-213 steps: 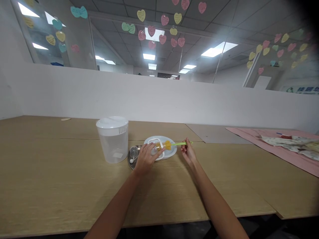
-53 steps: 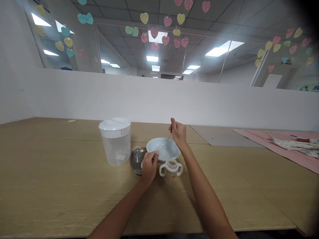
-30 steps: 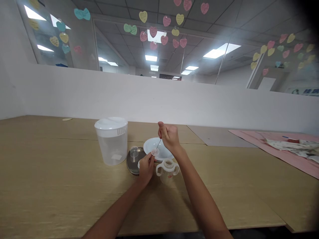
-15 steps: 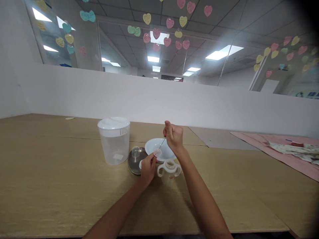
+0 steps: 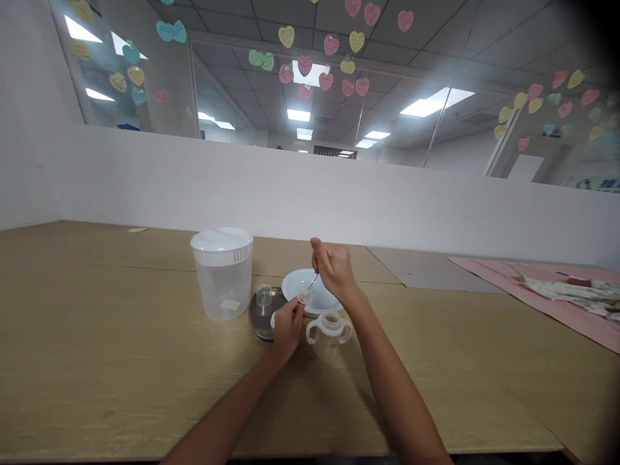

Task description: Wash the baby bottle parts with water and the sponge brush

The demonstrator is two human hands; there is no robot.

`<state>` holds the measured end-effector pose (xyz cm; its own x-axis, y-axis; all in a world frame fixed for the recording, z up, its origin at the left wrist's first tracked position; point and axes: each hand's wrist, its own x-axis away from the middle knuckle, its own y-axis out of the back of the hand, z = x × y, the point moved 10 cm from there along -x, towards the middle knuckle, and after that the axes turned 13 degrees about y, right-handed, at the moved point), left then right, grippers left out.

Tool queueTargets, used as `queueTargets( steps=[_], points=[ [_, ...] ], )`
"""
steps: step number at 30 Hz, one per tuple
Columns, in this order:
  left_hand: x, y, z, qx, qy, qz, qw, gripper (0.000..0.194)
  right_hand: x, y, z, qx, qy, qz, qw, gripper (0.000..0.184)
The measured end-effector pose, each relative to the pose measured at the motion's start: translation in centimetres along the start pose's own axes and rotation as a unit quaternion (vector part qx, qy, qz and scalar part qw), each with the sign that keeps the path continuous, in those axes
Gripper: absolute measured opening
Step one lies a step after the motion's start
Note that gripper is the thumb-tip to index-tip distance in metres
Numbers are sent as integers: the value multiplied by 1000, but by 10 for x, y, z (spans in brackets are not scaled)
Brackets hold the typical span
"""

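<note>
My left hand [image 5: 289, 326] pinches a small clear, round bottle nipple [image 5: 304, 298] over the near rim of a white bowl [image 5: 292, 280]. Closed around a thin metal rod [image 5: 314, 281], my right hand [image 5: 336, 268] hovers above the bowl, thumb up. The rod slants down, its lower end at the nipple; whether a brush tip sits inside is too small to tell. Just right of my left hand stands an open baby bottle [image 5: 329, 334] with two white handles. A clear cap [image 5: 264, 295] rests on a round metal tray [image 5: 259, 328], where a white piece [image 5: 273, 320] is mostly hidden by my left hand.
A translucent bucket [image 5: 223, 278] with a white lid stands left of the tray. At the far right, a pink cloth [image 5: 489, 274] carries patterned fabric [image 5: 562, 290]. A grey sheet [image 5: 426, 270] lies by the low white wall [image 5: 300, 194] behind the table.
My right hand has moved slightly left and a little down, and less of the rod shows above the nipple. My left hand stays nearly still with the nipple.
</note>
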<state>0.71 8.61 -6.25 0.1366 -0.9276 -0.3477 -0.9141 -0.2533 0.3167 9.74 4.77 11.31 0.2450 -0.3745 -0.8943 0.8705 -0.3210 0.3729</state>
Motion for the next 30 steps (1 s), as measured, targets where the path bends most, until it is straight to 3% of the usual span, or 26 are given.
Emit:
queueTargets(
  steps=[10, 19, 25, 30],
  points=[
    [0, 2, 0, -1, 3, -9, 1000, 35, 4, -20, 4, -52, -29, 104, 993, 63],
    [2, 5, -5, 6, 6, -15, 1000, 32, 7, -35, 7, 13, -3, 183, 983, 58],
    [-1, 7, 6, 45, 34, -28, 998, 23, 18, -69, 14, 171, 86, 311, 931, 32],
    [0, 15, 4, 77, 39, -46, 995, 22, 28, -89, -1, 234, 82, 391, 886, 24]
  ],
)
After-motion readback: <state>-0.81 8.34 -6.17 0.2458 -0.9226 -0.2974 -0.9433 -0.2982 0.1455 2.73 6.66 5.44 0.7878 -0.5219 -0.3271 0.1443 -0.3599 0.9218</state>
